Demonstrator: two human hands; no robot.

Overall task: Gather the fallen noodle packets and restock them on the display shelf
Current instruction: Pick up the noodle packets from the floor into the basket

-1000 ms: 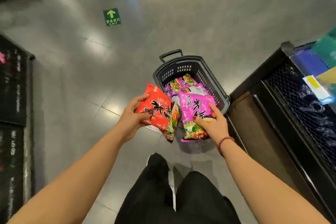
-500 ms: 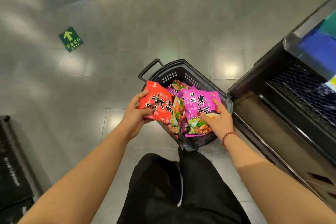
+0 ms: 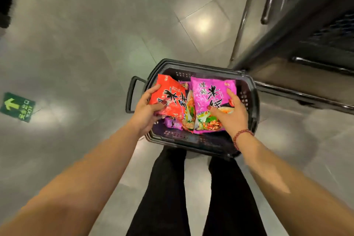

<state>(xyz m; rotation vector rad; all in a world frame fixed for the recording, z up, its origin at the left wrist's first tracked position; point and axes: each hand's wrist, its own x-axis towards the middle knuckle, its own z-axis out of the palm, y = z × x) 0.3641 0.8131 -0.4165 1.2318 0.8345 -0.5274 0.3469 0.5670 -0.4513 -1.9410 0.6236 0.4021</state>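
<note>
Basket (image 3: 201,66): mouth mostly blocked by red packet (image 3: 168,97) and magenta packet (image 3: 210,92), held over it by left hand (image 3: 145,110) and right hand (image 3: 230,114); a strip along its near wall lay open. Left of basket: pull handle (image 3: 131,94) jutted out, bare floor (image 3: 86,53) beyond. Right of basket: dark shelf unit (image 3: 298,25) stood just beside the rim. Near side: person's legs (image 3: 168,188).

The red foil noodle packet (image 3: 172,93) hides most of a purple packet (image 3: 173,123); the dark metal shelf (image 3: 306,34) runs off-frame, blurred.
</note>
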